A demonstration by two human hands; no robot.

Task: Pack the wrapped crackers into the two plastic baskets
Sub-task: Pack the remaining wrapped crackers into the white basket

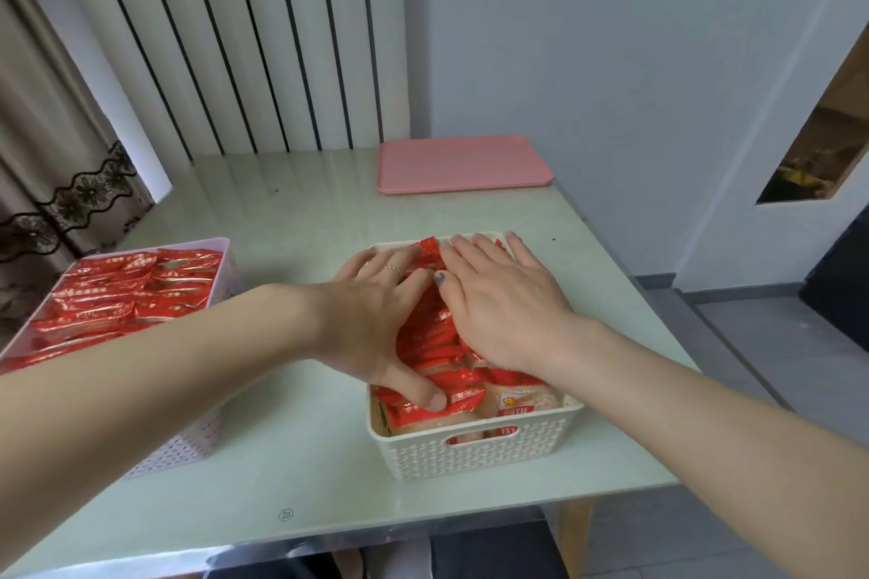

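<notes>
While flat and spread, pressed hands (pixel 376 320) (pixel 498 301) on crackers (pixel 432 334) in basket (pixel 475 451), pink basket (pixel 188 442) at nine o'clock.

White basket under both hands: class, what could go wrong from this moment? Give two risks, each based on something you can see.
1. The crackers are heaped above the rim of the white basket; as the left hand and right hand press, packets may slip out or break.
2. That basket sits near the table front edge, so a push might nudge it off.
</notes>
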